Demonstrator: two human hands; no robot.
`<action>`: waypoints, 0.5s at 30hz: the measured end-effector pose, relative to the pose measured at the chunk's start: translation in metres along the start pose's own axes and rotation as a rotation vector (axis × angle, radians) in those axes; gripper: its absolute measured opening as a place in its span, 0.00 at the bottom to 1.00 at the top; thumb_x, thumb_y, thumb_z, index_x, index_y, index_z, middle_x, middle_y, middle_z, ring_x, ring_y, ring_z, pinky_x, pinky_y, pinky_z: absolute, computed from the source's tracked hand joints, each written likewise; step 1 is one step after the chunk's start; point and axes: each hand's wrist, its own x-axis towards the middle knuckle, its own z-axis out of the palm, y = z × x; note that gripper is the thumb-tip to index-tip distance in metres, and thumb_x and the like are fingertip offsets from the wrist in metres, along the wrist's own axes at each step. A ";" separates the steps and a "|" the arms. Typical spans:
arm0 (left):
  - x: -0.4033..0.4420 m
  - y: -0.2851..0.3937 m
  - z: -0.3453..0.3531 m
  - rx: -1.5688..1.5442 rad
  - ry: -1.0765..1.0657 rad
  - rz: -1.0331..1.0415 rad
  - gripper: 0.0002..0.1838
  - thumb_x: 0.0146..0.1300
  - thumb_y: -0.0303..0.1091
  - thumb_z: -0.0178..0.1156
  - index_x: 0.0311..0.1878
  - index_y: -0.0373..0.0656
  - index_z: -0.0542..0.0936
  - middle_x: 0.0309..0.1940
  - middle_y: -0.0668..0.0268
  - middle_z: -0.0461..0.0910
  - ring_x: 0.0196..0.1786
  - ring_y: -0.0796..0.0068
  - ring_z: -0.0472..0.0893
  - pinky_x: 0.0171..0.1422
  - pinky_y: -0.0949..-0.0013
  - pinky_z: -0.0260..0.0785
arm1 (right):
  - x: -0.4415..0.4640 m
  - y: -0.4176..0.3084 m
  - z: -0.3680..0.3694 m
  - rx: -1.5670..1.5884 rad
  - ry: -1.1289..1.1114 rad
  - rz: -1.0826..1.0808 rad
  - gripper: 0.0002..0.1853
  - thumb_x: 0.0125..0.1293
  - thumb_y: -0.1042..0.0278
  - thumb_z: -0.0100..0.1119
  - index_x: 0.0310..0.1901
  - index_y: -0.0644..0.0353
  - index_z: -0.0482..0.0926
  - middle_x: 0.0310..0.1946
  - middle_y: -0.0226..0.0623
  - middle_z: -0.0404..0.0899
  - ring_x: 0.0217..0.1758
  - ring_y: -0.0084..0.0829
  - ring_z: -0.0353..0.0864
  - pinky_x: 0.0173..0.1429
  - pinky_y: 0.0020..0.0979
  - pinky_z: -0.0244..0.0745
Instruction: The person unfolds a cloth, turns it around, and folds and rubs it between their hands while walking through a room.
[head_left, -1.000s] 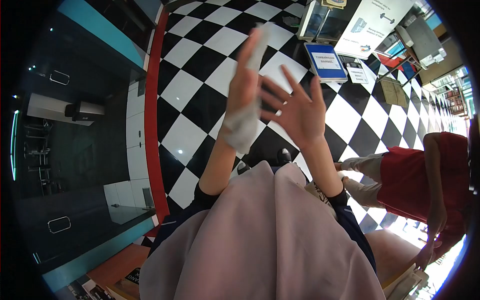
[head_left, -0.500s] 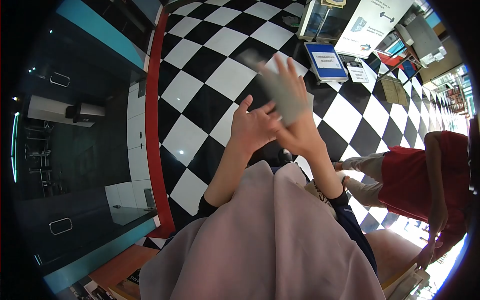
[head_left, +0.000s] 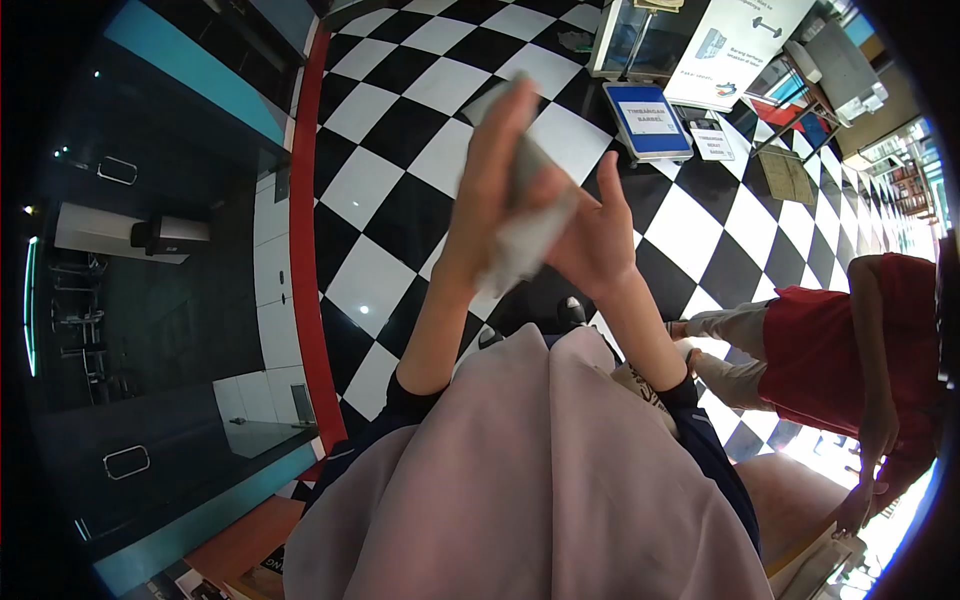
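Note:
A limp grey-white cloth [head_left: 533,240], smeared by motion, lies between my two hands above the floor. My left hand [head_left: 485,185] is raised with the cloth against its palm, and grey material shows on both sides of its blurred fingers. Facing it, my right hand [head_left: 605,235] has its thumb stretched up and apart, with its palm beside the cloth's right edge. The cloth partly hides the right fingers. Whether the cloth is fabric or thick paper I cannot tell.
Black and white checkered floor [head_left: 375,265] spreads ahead. A blue platform scale [head_left: 648,118] and a white sign board [head_left: 735,50] stand at the upper right. At the right is a person in a red shirt [head_left: 815,345]. Dark glass doors [head_left: 160,300] line the left.
The grey cloth has passed from in front of my right hand to my left hand. My left hand has risen and turned; my right hand has lowered slightly, its thumb now up.

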 end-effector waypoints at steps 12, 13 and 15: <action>-0.045 0.002 0.017 -1.592 0.076 -1.219 0.35 0.64 0.58 0.34 0.68 0.45 0.52 0.66 0.55 0.55 0.67 0.52 0.57 0.65 0.47 0.51 | 0.000 -0.007 -0.016 -0.744 0.082 -0.672 0.48 0.58 0.25 0.17 0.64 0.62 0.58 0.64 0.46 0.58 0.64 0.44 0.61 0.64 0.42 0.57; -0.048 -0.002 0.016 -1.593 0.076 -1.221 0.35 0.64 0.58 0.34 0.68 0.45 0.52 0.66 0.55 0.55 0.67 0.52 0.57 0.65 0.47 0.51 | -0.003 -0.007 -0.016 -1.116 0.000 -0.692 0.50 0.57 0.24 0.15 0.63 0.63 0.60 0.66 0.48 0.55 0.67 0.48 0.58 0.66 0.44 0.53; -0.049 -0.009 0.014 -1.839 0.084 -1.229 0.29 0.66 0.54 0.31 0.64 0.49 0.59 0.61 0.61 0.63 0.63 0.62 0.64 0.55 0.48 0.64 | 0.001 -0.012 -0.010 -1.486 -0.125 -0.761 0.51 0.57 0.24 0.13 0.58 0.65 0.67 0.66 0.49 0.54 0.71 0.49 0.49 0.69 0.47 0.46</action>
